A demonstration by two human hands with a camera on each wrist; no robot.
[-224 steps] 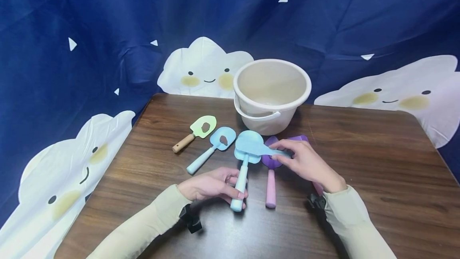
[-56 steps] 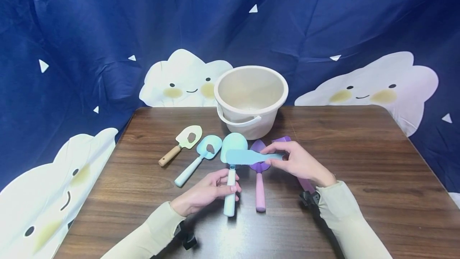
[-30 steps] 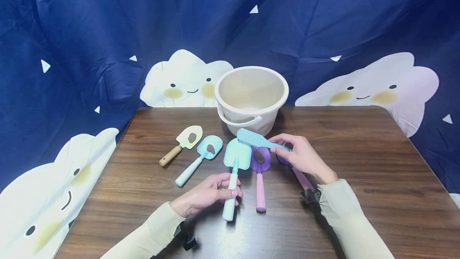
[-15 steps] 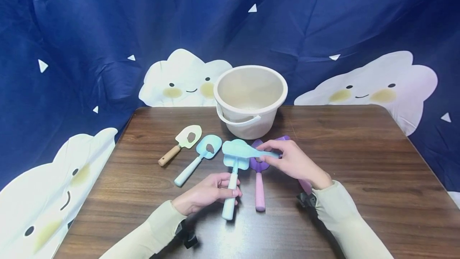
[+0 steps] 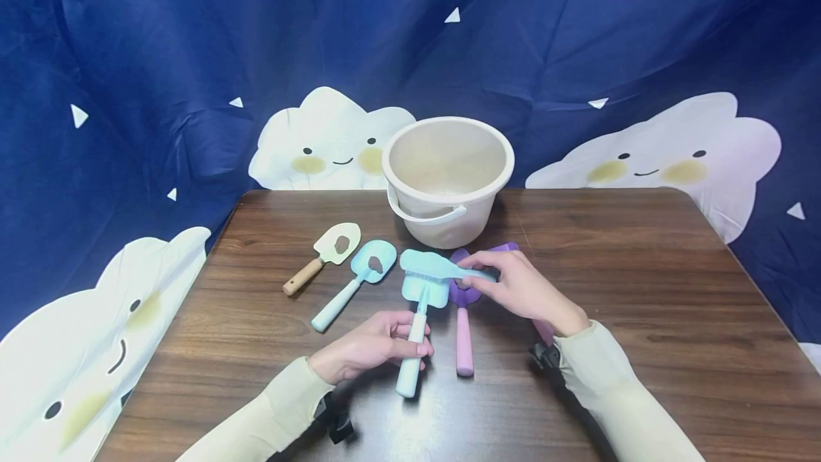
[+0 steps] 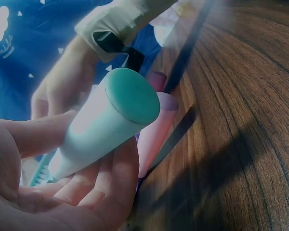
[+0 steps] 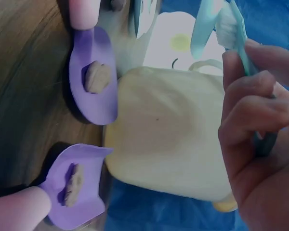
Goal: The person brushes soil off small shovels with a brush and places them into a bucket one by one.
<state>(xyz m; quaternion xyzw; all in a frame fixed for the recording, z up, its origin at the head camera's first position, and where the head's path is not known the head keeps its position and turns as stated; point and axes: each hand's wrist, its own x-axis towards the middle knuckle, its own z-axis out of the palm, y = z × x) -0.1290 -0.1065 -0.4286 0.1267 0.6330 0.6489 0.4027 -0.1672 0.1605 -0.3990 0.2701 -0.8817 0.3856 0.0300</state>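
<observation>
In the head view my left hand (image 5: 368, 344) grips the pale handle of a light blue hand trowel (image 5: 427, 296), its blade pointing away from me. The left wrist view shows the thumb and fingers wrapped around that handle (image 6: 103, 122), with its green end cap facing the camera. My right hand (image 5: 526, 289) pinches the narrow handle of a light blue brush (image 5: 425, 263). The brush head lies across the upper part of the trowel blade, bristles down. White bristles (image 7: 226, 30) appear close against the blade in the right wrist view.
Left lie a green trowel (image 5: 329, 244) with a wooden handle and a blue trowel (image 5: 343, 305), each bearing a brown clump. Two purple trowels (image 7: 92, 53) (image 7: 82, 159) with pink handles and brown clumps lie right. Behind stands a beige bucket (image 5: 449, 216) on the wooden table (image 5: 616, 262).
The brush was off the blade's upper right a second ago, then came back left and down across it. Since half a second ago it has shifted only slightly. Both grips are unchanged.
</observation>
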